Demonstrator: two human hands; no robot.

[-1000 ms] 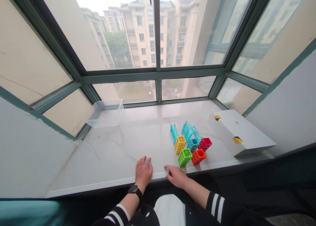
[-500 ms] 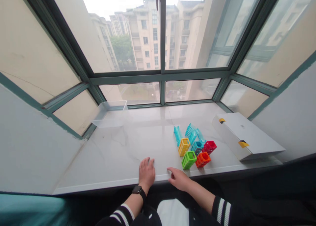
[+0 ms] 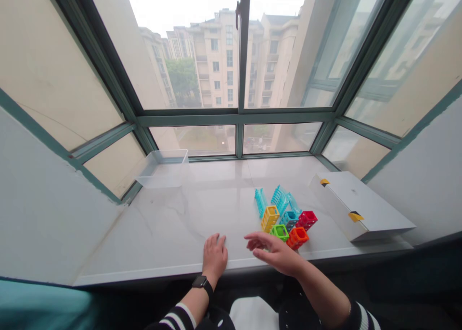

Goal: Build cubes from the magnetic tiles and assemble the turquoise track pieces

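My left hand (image 3: 215,255) lies flat on the white sill near its front edge, fingers stretched out, holding nothing. My right hand (image 3: 271,251) is raised just in front of the colourful plastic pieces, fingers apart and nothing in them. It partly hides a green hollow block (image 3: 279,232). Around that stand a yellow block (image 3: 270,218), a blue block (image 3: 289,220), a red block (image 3: 307,220) and an orange block (image 3: 298,238). Behind them lie light-blue slatted pieces, one at the left (image 3: 260,202) and a curved one (image 3: 279,199) beside it.
A clear plastic bin (image 3: 164,176) stands at the back left of the sill (image 3: 173,234). On the right rests a white box (image 3: 368,202) with yellow-and-black tabs. Window frames (image 3: 238,119) close off the back, and walls rise at both sides.
My right hand has lifted and moved toward the blocks, its fingers opening from a pointing shape; it now covers part of the green block. My left hand stays put. The view has tilted slightly.
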